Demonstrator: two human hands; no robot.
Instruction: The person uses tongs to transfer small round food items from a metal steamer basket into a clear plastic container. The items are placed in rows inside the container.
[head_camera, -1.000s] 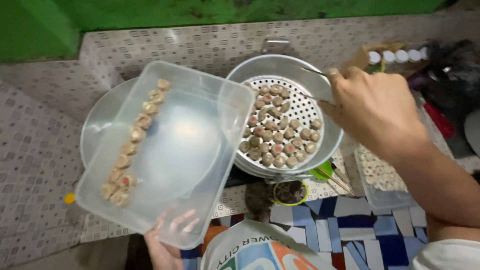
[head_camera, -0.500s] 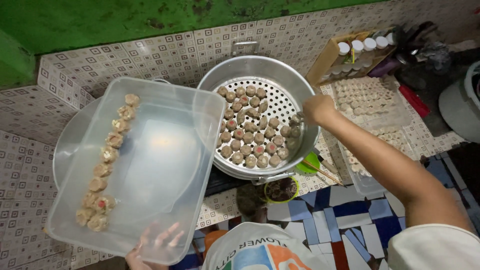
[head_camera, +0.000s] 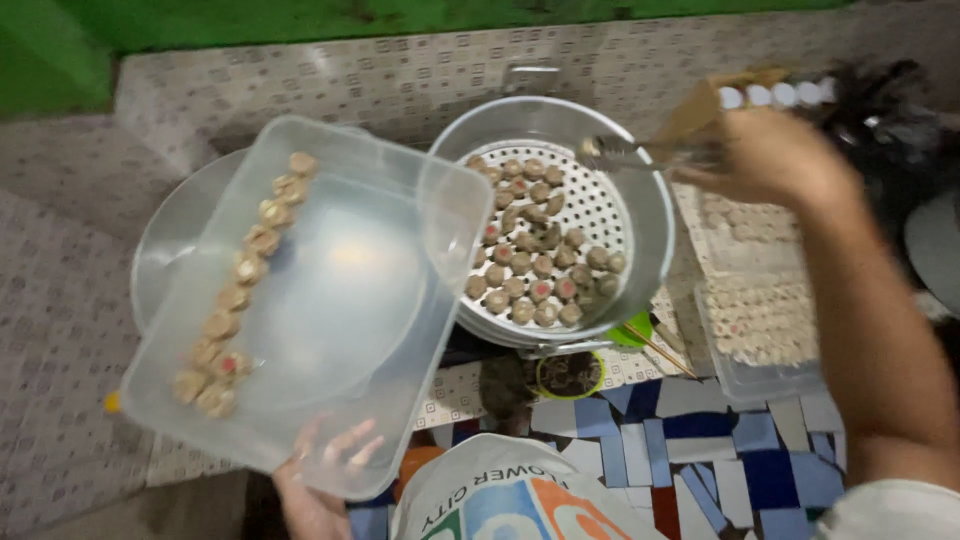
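Right hand (head_camera: 770, 160) holding tongs (head_camera: 640, 153) over steamer (head_camera: 655, 215), patterned tile counter (head_camera: 60, 330), green wall (head_camera: 300, 15)

The right hand (head_camera: 775, 155) now sits raised at the far right of the steamer pot (head_camera: 650, 215), holding metal tongs (head_camera: 630, 153) over the dumplings (head_camera: 540, 245); half a second ago it reached down at the rim.

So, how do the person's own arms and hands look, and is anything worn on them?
Both are bare. The right hand and its forearm carry no glove, watch, ring or sleeve that shows; a pale sleeve edge shows only at the frame's lower right corner. The left hand shows only as blurred, ungloved fingers through clear plastic.
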